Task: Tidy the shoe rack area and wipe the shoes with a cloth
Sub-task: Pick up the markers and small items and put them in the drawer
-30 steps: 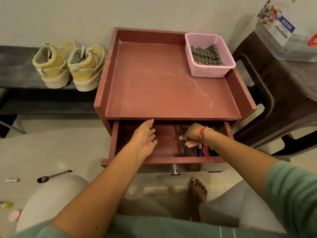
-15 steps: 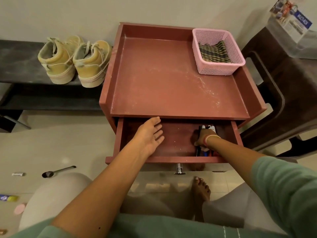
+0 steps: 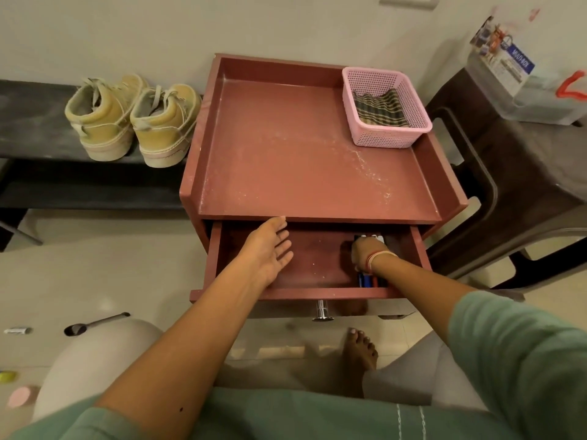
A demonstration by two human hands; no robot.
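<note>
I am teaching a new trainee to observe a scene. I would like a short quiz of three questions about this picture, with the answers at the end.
1. True or false: the striped cloth lies inside the pink basket on the red cabinet.
2. Where is the right hand? A) in the pink basket; B) in the open drawer, gripping the pens; C) flat on top of the red cabinet.
3. In a few words: what does the left hand hold?
Key: 1 true; 2 B; 3 nothing, its fingers are straight above the drawer.
</note>
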